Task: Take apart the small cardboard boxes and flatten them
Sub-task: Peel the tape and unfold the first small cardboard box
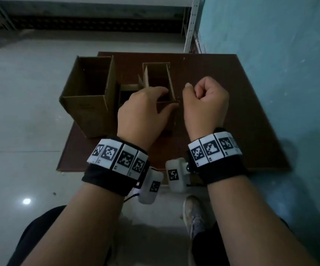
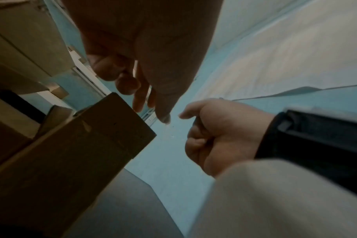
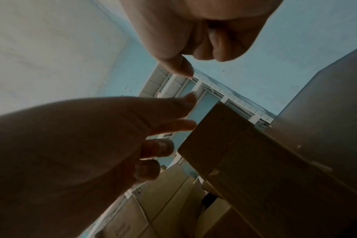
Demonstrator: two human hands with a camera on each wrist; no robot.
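Left hand (image 1: 143, 106): over the near rim of the middle box (image 1: 159, 83), fingers (image 1: 161, 91) loosely spread and reaching past the rim toward the opening, thumb along the near wall. The head view suggests contact with the rim; both wrist views show the fingers straight and a gap between them and the box's corner, so a grip cannot be told.
Right hand (image 1: 205, 100): just right of the middle box, apart from it, above the bench (image 1: 222, 93). Fingers curled tight into a fist, thumb tip sticking out toward the box, nothing held.
Middle box: upright on the bench, top open, flaps standing, tall and narrow. In the left wrist view (image 2: 75, 145) its near corner shows as a dark brown edge below the left fingers.
Large box (image 1: 90, 96): upright and open at the bench's left edge, partly overhanging toward the floor (image 1: 20, 112).
Low box (image 1: 128, 89): small, open, wedged between the large box and the middle one, mostly hidden by the left hand.
Bench: dark reddish-brown board, set against a blue wall (image 1: 280, 54) on the right.
Wristbands (image 1: 117, 158): black straps with white square code tags on both wrists, a white camera unit under each.
Shoe (image 1: 193, 214): a light one on the floor, below the bench's near edge.
Rack (image 1: 191, 24): white perforated upright at the far wall corner.
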